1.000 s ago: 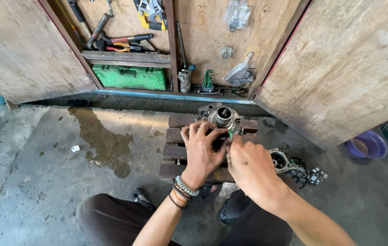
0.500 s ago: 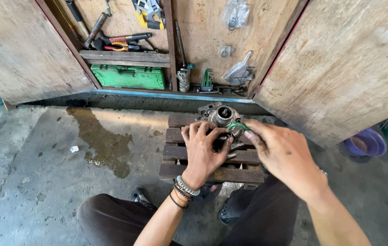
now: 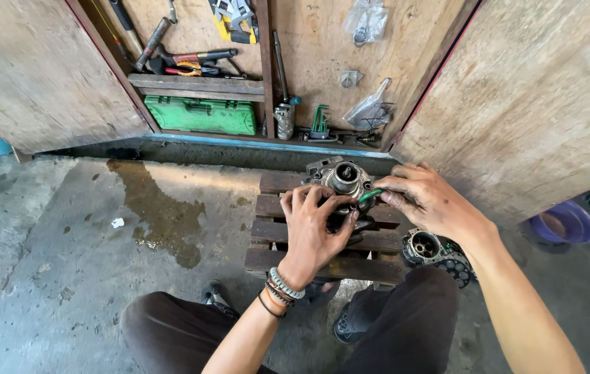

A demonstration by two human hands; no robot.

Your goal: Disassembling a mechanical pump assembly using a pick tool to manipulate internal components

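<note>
Work in hand: fastening or loosening something on the grey cast-metal pump housing [image 3: 344,181], by the look of it.
Where it sits: on the dark slatted wooden pallet [image 3: 288,260], near its far edge.
Left hand [image 3: 314,225]: fingers spread and pressed onto the housing's near side, steadying it, not closed round it.
Right hand [image 3: 433,201]: fingertips pinched together on a green-handled tool [image 3: 370,196] whose tip meets the housing.
Next move calls for: firm bracing while the tool turns, likely.
Nearby: second round metal part [image 3: 425,246] beside the pallet; green plastic case [image 3: 203,115] in the cabinet.
</note>
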